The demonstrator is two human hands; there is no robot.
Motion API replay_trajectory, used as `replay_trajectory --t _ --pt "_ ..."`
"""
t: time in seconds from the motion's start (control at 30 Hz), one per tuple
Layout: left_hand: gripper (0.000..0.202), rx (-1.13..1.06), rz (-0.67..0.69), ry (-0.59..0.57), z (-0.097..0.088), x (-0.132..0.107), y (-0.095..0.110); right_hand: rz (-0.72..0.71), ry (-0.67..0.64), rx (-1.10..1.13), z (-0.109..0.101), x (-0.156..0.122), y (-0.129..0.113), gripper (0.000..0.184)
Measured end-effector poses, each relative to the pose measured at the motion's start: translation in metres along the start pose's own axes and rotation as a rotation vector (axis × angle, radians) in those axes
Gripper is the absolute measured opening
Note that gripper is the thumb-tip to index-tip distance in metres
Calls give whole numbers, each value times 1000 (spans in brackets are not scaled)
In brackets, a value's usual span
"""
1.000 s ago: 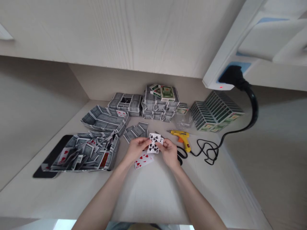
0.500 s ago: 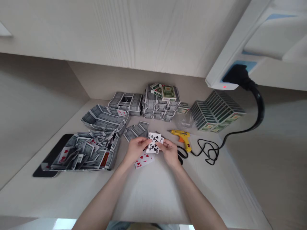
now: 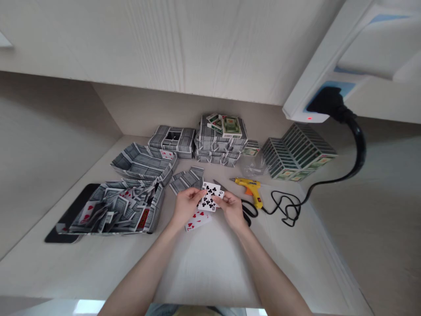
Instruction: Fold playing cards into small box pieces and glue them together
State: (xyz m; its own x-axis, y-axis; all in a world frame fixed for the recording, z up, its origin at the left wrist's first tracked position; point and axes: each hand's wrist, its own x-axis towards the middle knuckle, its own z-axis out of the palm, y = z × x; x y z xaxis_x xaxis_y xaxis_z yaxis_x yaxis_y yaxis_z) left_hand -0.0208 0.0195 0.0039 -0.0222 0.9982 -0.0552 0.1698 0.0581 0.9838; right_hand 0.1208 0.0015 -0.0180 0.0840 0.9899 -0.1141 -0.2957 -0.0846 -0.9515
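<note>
Both my hands hold a ten of clubs card (image 3: pixel 208 197) face up just above the pale tabletop (image 3: pixel 210 267). My left hand (image 3: pixel 184 205) pinches its left edge, and my right hand (image 3: pixel 230 208) pinches its right edge, with another card partly hidden behind it. Red hearts cards (image 3: pixel 196 220) lie face up on the table beneath my hands. A fan of grey-backed cards (image 3: pixel 187 179) lies just beyond them.
A tray of folded grey cards (image 3: pixel 115 210) sits on a black mat at the left, with another card tray (image 3: pixel 143 162) behind. Card-built boxes (image 3: pixel 219 140), a row of green decks (image 3: pixel 297 153), a yellow glue gun (image 3: pixel 250 188), scissors (image 3: pixel 247 212) and a black cable (image 3: pixel 329 175) lie around.
The ten of clubs has tilted and shifted slightly left between my fingers. My hands stay in almost the same place.
</note>
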Motion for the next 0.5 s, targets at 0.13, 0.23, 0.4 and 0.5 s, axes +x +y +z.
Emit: replay_trajectory --t 0.13,0.23,0.4,0.5 --pt "32 16 46 22 4 -1 -2 14 10 7 3 -1 -2 28" --pt "34 49 111 66 8 -2 -2 33 -7 -1 5 -2 -2 29" --pt "39 97 185 115 11 -2 -3 45 -61 17 8 -4 -1 28" --pt "41 -45 46 30 8 2 -3 33 -40 21 6 -1 0 27"
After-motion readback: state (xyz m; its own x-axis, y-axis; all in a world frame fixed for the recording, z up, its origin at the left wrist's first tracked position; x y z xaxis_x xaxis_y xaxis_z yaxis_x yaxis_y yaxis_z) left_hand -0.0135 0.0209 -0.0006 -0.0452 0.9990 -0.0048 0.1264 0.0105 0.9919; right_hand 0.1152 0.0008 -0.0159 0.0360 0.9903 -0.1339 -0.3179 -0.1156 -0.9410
